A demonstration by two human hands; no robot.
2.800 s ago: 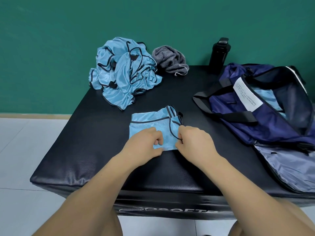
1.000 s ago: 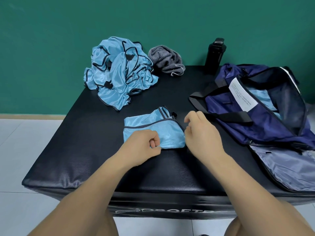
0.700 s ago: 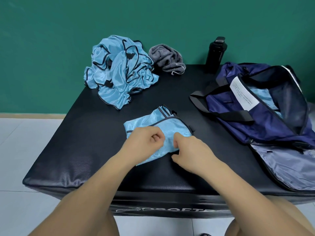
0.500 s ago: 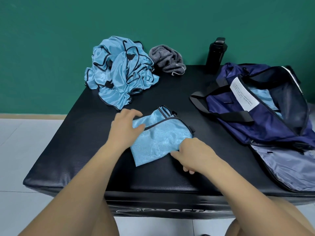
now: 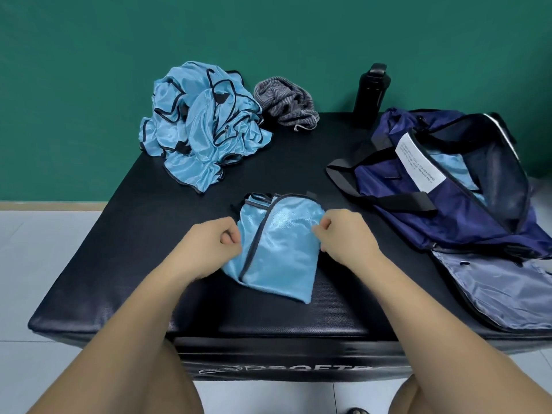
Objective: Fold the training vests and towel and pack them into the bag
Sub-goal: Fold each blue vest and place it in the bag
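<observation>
A folded light-blue training vest [image 5: 280, 249] with dark trim lies on the black padded bench [image 5: 149, 240], turned so its long side runs away from me. My left hand [image 5: 209, 249] pinches its left edge and my right hand [image 5: 343, 237] pinches its right edge. A heap of unfolded blue vests [image 5: 203, 127] sits at the back left, with a crumpled grey striped towel [image 5: 286, 104] beside it. The open navy bag [image 5: 448, 186] lies at the right, with light-blue fabric showing inside.
A black bottle [image 5: 370, 94] stands at the back against the green wall, between the towel and the bag. The bag's grey inner flap [image 5: 501, 288] spreads over the bench's front right corner. Pale floor tiles lie to the left.
The folded vest has been turned from lying crosswise to lying lengthwise. Both hands shifted from its near edge and corners to its left and right sides.
</observation>
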